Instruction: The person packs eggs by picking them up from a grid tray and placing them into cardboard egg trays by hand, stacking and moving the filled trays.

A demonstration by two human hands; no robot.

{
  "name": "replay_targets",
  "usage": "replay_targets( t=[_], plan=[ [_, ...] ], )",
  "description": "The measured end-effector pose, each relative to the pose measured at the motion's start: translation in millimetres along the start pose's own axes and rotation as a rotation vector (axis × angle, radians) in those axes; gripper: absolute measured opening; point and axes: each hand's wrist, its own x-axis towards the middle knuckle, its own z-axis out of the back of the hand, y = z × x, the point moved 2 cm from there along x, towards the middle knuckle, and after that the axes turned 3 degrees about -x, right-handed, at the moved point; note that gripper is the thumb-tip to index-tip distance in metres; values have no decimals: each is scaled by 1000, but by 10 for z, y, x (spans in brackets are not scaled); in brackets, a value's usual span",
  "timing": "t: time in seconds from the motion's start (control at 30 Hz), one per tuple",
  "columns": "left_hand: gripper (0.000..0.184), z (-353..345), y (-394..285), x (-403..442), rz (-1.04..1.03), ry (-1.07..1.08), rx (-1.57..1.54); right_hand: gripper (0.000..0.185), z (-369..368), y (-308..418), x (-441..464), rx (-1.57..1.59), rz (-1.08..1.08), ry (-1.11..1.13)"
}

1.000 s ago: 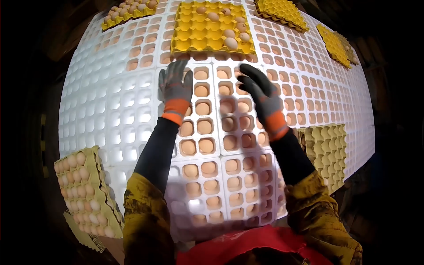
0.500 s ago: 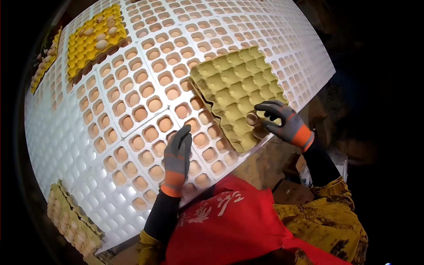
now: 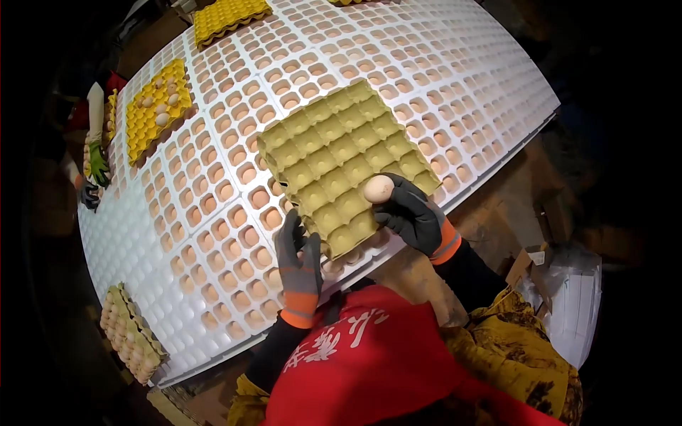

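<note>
One egg [image 3: 379, 189] is held between the thumb and fingers of the right hand [image 3: 418, 221], raised over the lower right part of a cardboard tray [image 3: 334, 153] at the centre of the frame. Left hand [image 3: 298, 257] is unclenched, thumb parted from the fingers, beside the tray's lower left side; nothing is seen in its grasp, and contact with the tray cannot be confirmed. Step in hand, as judged: handling of a single egg above the tray; which way it is travelling cannot be determined. Next move, as judged, calls for a light, even pinch and enough lift to pass the tray's raised points. Egg-filled white foam holders [image 3: 128, 248] lie under and around the tray. Their near border slopes from lower left to upper right; the tray's lower right corner comes close to it, so a drop beyond that line would miss the foam. Most room for movement is judged to be above the tray, toward the upper right. A yellow tray [image 3: 140, 126] bearing several eggs and a co-worker's green-gloved hand [image 3: 98, 167] stand at the upper left, well apart from both working hands.
</note>
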Motion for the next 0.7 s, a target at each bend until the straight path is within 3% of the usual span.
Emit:
replay_targets(
  t=[0.07, 0.1, 0.2, 0.23, 0.27, 0.33, 0.4, 0.47, 0.53, 0.6, 0.7],
  plan=[
    [62, -186, -313, -21, -132, 82, 112, 43, 10, -19, 6, 531, -347, -5],
    [67, -282, -447, -5, -223, 156, 154, 42, -13, -16, 13, 406, -317, 23],
    [61, -401, -378, 110, -335, 268, 323, 38, -109, 37, 59, 72, -283, 170],
    [54, -454, -250, 110, 35, 165, -148, 39, -40, 130, 123, -183, -93, 60],
    [51, -408, -293, 110, 121, 163, -148, 40, 131, 238, 164, -437, 109, -75],
    [51, -229, -203, 111, 179, 100, -106, 45, 676, -47, 420, -662, 314, -304],
    [49, -100, -211, 49, 263, -7, -294, 50, 1115, -409, 602, -1105, 315, -441],
    [47, 55, -278, -3, 280, -102, -276, 51, 1413, -836, 726, -749, -153, -273],
    [46, 213, -212, -54, 404, -142, -443, 51, 1333, -723, 682, -708, -47, -251],
    [48, 344, -147, -85, 389, -209, -447, 50, 1320, -685, 739, -593, 94, -212],
    [49, 667, -83, -149, 404, -277, -450, 50, 1174, -316, 663, -333, 84, -252]
  ],
)
